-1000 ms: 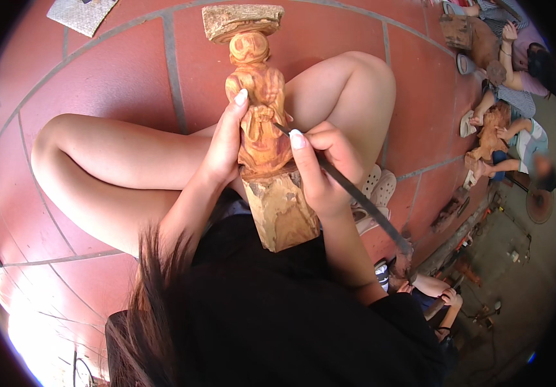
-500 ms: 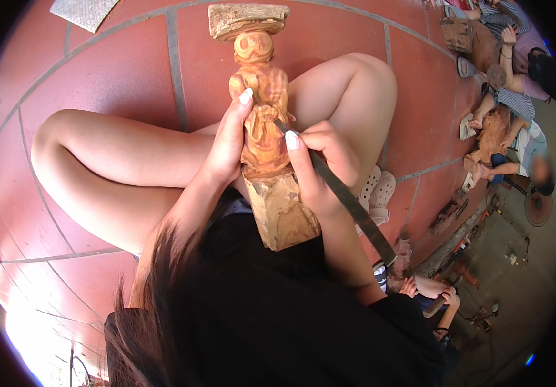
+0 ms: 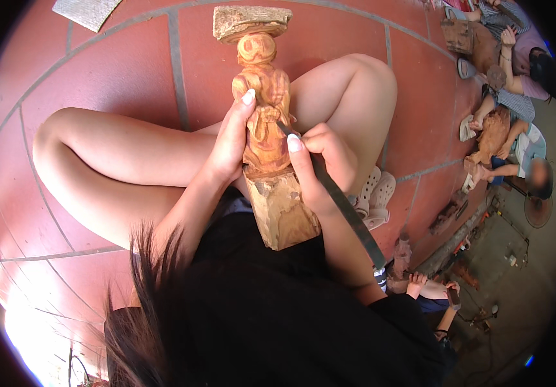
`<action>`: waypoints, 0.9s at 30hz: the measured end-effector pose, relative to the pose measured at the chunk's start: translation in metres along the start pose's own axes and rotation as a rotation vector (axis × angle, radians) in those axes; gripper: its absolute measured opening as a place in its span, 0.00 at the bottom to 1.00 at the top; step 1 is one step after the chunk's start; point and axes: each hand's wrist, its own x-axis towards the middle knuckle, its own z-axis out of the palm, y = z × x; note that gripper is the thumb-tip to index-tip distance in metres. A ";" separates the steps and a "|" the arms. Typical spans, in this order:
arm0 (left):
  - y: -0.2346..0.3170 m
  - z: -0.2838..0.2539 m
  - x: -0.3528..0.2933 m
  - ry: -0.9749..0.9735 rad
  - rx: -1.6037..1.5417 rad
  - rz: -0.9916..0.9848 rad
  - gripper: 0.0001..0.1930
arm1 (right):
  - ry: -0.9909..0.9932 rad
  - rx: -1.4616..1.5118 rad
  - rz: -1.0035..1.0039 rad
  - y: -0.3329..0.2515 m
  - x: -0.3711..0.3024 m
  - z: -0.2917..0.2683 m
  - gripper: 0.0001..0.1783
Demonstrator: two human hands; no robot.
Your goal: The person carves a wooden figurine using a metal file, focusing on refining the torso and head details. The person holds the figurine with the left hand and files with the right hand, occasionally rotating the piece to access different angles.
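A carved wooden figure (image 3: 266, 132) in orange-brown grain lies over my lap. It has a rounded head, a rough block (image 3: 252, 22) beyond the head and a thick uncarved base (image 3: 283, 209) toward my body. My left hand (image 3: 231, 138) is closed around its left side, the thumb lying along the front. In my right hand (image 3: 322, 164) is a long, flat, dark metal carving chisel (image 3: 349, 213), pinched with the thumb along it. Its narrow tip meets the figure's lower front, beside the carved hands. The chisel's tail end slants back past my right forearm.
My bent legs (image 3: 129, 148) frame the figure on red floor tiles (image 3: 110, 77). Pale clogs (image 3: 374, 197) stand beyond my right knee. At the right, other people (image 3: 516, 51) sit with wood pieces (image 3: 491, 135), near a fan (image 3: 538, 209). A grey mat (image 3: 87, 11) lies far left.
The figure and both my hands have shifted very slightly right and toward me. The chisel's tail end has swung a little left. A nearby person's hands at the lower right have moved.
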 end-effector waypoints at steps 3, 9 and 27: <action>0.002 -0.005 0.002 -0.110 -0.057 -0.062 0.28 | -0.020 0.040 0.035 0.003 -0.009 -0.006 0.09; 0.000 -0.003 0.003 0.036 -0.037 -0.026 0.26 | 0.002 -0.020 -0.042 0.002 0.004 -0.001 0.10; 0.001 -0.002 0.005 0.043 0.037 0.010 0.25 | 0.037 -0.009 -0.006 -0.001 0.005 -0.001 0.09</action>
